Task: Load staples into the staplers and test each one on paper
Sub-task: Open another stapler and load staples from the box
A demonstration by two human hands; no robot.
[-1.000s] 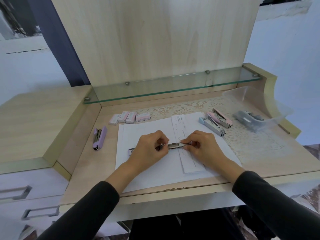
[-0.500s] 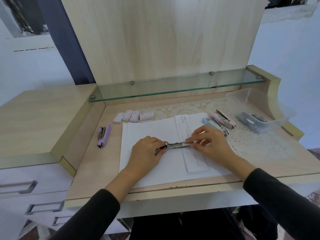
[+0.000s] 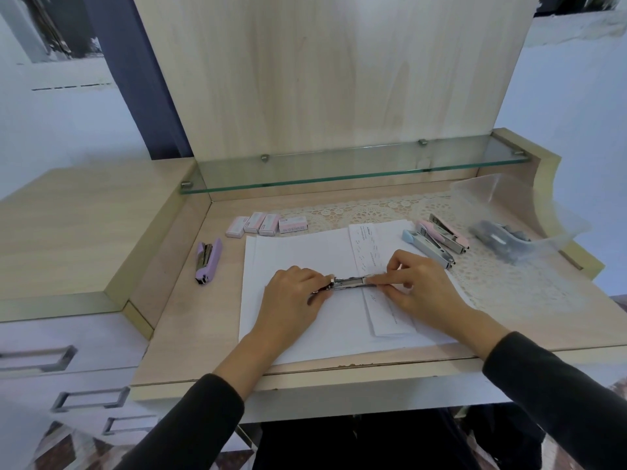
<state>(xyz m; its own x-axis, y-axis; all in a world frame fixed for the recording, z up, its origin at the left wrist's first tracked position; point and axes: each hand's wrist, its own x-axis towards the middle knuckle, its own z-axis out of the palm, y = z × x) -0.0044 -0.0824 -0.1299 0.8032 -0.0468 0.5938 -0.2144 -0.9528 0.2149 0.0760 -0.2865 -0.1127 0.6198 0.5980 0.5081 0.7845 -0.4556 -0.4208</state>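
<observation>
An opened stapler [image 3: 347, 283] lies flat on the white paper sheets [image 3: 298, 256], its silver staple channel facing up. My left hand [image 3: 291, 296] holds its left end, covering the body. My right hand [image 3: 419, 283] pinches the right end of the channel with thumb and fingers. A narrow folded paper strip [image 3: 366, 242] with staple marks lies under my right hand. Several small pink staple boxes [image 3: 266, 224] sit in a row behind the sheets. A purple stapler [image 3: 207, 261] lies to the left on the desk. A blue stapler [image 3: 428, 244] and a pink stapler [image 3: 444, 232] lie at the right.
A clear plastic tub [image 3: 515, 212] at the far right holds dark metal staplers. A glass shelf [image 3: 353, 167] runs across the back above the desk. A lace mat [image 3: 492, 276] covers the right side. Drawers [image 3: 40, 357] stand at the lower left.
The hands have lowered the opened stapler onto the paper. My right hand has slid along the channel and now pinches its right end. The camera view has shifted slightly.
</observation>
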